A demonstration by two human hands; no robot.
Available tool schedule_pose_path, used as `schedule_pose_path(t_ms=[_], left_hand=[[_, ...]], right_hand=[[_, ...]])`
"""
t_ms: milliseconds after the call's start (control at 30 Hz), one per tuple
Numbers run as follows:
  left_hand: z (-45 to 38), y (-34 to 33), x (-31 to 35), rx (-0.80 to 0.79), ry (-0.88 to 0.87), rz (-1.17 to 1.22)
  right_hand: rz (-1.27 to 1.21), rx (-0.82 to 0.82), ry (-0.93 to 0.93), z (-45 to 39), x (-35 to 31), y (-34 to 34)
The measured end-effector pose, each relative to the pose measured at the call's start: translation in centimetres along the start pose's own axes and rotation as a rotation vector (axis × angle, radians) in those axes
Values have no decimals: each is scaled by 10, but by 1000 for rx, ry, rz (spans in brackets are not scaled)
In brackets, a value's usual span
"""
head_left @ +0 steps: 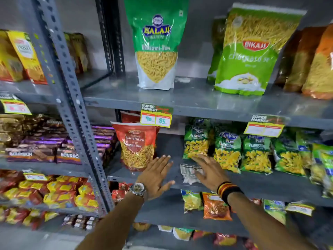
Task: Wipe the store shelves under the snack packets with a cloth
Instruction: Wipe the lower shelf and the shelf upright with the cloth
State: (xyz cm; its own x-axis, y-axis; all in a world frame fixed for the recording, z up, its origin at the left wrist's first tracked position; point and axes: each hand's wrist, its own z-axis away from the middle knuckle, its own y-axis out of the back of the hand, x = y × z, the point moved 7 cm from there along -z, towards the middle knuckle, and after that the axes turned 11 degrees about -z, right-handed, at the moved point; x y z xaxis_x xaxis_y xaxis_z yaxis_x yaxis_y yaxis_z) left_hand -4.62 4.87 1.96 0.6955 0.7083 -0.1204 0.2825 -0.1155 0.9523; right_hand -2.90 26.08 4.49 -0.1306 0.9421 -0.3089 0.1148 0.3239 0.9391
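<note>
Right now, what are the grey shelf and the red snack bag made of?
The grey shelf looks like painted metal: it has a thin folded edge and a dull sheen, and the upright post has punched holes. The red snack bag looks like glossy plastic film, since it is crinkled and shiny, with a clear window showing the mix.

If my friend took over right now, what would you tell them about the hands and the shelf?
Left hand: open, fingers spread, empty, beside the red Navratan Mix packet.
Right hand: open, over the crumpled white-and-grey cloth, not gripping it.
The cloth lies on the grey metal middle shelf, in the gap between the red packet and the green Kurkure packets.
Done: cannot tell how much has been wiped.
Left: pick up the cloth and wipe the gap, then under the packets.
</note>
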Motion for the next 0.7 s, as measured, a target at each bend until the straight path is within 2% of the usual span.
schedule_pose_path(t_ms=[133, 200, 333, 400, 500, 567, 700], left_hand=[[-3, -68, -13, -105, 46, -12], [-8, -92, -14, -150, 27, -29], [-17, -123, -15, -226, -1, 18], [-19, -136, -15, -236, -1, 29], [-20, -149, -17, -188, 25, 1], [-20, -151, -18, -162, 25, 3], [-21, -151, -17, -165, 5, -35]], right_hand=[[26, -244, -183, -12, 32, -69], [85, -199, -245, -16, 37, -84], [-47, -10, -402, -28, 33, -80], [11, 36, -277, -36, 29, -78], [2, -111, -82, -39, 34, -100], [-49, -152, -71, -37, 40, -116], [-52, -31, -79, -39, 38, -118]])
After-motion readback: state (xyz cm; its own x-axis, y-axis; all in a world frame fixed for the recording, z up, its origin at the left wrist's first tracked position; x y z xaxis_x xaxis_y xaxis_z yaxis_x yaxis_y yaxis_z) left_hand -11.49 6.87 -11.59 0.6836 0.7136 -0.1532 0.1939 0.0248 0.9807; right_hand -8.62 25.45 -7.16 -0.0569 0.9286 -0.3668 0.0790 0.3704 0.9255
